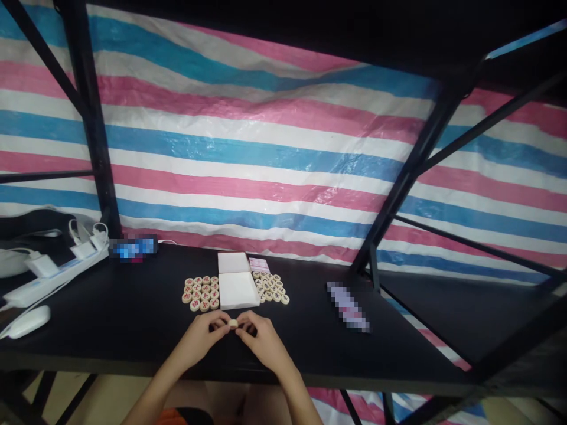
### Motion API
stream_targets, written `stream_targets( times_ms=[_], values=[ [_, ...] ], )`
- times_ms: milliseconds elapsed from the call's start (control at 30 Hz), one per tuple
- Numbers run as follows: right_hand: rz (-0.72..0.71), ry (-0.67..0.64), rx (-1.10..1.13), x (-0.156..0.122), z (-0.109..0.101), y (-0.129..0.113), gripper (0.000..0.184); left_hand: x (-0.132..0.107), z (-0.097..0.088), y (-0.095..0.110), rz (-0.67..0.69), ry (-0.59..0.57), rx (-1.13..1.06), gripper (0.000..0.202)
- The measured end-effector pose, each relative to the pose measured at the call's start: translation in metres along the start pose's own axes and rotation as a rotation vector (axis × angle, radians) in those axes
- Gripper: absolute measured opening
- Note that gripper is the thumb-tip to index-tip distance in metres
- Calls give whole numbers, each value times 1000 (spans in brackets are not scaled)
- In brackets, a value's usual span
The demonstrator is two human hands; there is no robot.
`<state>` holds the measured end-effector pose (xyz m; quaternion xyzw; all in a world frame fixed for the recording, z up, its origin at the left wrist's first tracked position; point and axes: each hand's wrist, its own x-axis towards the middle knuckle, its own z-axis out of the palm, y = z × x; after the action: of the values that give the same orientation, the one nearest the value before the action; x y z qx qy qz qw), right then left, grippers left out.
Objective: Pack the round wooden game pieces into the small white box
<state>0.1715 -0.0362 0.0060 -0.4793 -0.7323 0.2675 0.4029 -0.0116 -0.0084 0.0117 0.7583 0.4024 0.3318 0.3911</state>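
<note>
Between the fingertips of my left hand [204, 335] and my right hand [261, 337] is one round, cream-coloured Chinese chess piece [233, 323]. Both hands pinch it from opposite sides, just in front of an open white box [239, 290]. To the left of the box, red-marked chess pieces [204, 288] lie in neat rows. On its right side, dark-marked chess pieces [271, 288] form a looser group. A pink and white printed card [259, 265] lies behind them. The marking on the held piece cannot be made out.
A blurred-out phone-like item [348, 307] lies on the black table [305, 354] at right. At left are a white power strip [57, 277] with plugs, a white mouse-shaped object [30, 322] and a lit device [133, 248]. Black metal posts [398, 183] and striped sheeting [248, 147] enclose the back.
</note>
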Motion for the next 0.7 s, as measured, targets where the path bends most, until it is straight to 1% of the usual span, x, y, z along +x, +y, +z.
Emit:
stream_targets(
  times_ms=[167, 300, 333, 433, 500, 600, 700],
  values=[
    [8, -3, -22, 0, -1, -2, 7, 0, 1, -1, 21, -12, -32, 18],
    [-12, -7, 25, 0, 0, 0, 4, 0, 2, -1, 39, 9, 25, 21],
    [-15, 3, 34, 0, 0, 1, 5, 0, 2, -1, 32, 17, 28, 24],
    [-28, 37, 32, -2, 1, 4, 20, 0, 3, 0, 1, 40, -9, 36],
    [-48, 47, 21, -3, 0, 4, 24, 0, 3, 2, 1, 13, -31, 32],
    [-87, 41, -3, -4, 0, 3, 17, 0, 2, 6, 19, -61, -10, 25],
    [-113, 19, -43, -4, 0, 3, 16, -1, 2, 9, 12, -70, 28, 24]
  ],
)
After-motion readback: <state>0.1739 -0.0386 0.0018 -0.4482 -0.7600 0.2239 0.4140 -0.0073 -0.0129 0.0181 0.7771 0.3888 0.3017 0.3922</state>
